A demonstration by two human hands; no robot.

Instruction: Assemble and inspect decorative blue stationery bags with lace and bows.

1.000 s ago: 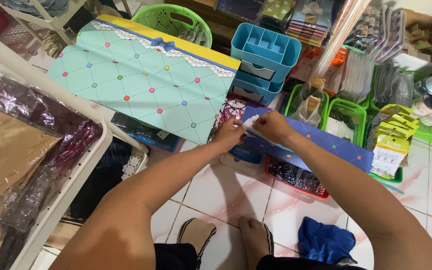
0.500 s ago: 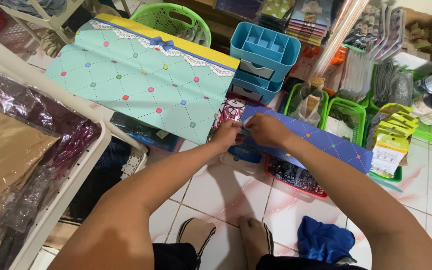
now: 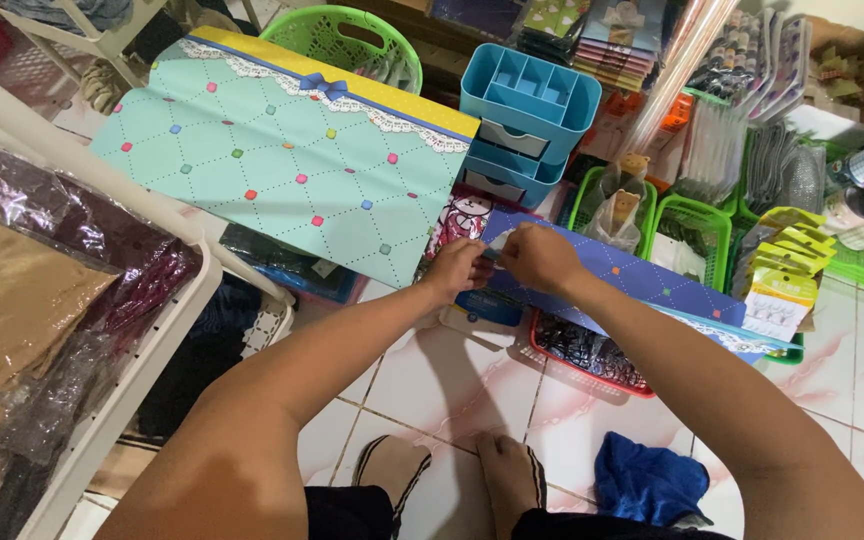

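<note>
Overall, a crowded shop floor, white tile, goods packed on all sides. Biggest item: mint-green wrapping sheet w/ diamond grid, coloured dots, yellow-and-lace top band, leaning tilted across centre-left. Left edge: white slatted rack holding bagged fabrics, brown and maroon. Behind the sheet, a green basket. Right of it, a blue divided organiser stacked on its twin. Then green trays w/ small packets, yellow carded items far right. Below the hands, a red tray of dark bits; blue cloth on the tile nr the person's feet. Work item: purple-blue sheet, same diamond pattern, lying slantwise from centre to right over the trays, its near end at the hands. Left hand and right hand meet at that end, fingertips close together, both pinching the sheet's corner edge; a small pale bit shows betw. them, can't tell if it's tape, a label or the sheet's underside. Change vs. a sec ago: hands were slightly apart w/ right hand farther along the strip; now drawn in tight at the corner, left shifted a touch up. Reads as fine fingertip work on that corner, not shifting the whole sheet, which lies where it did.
</note>
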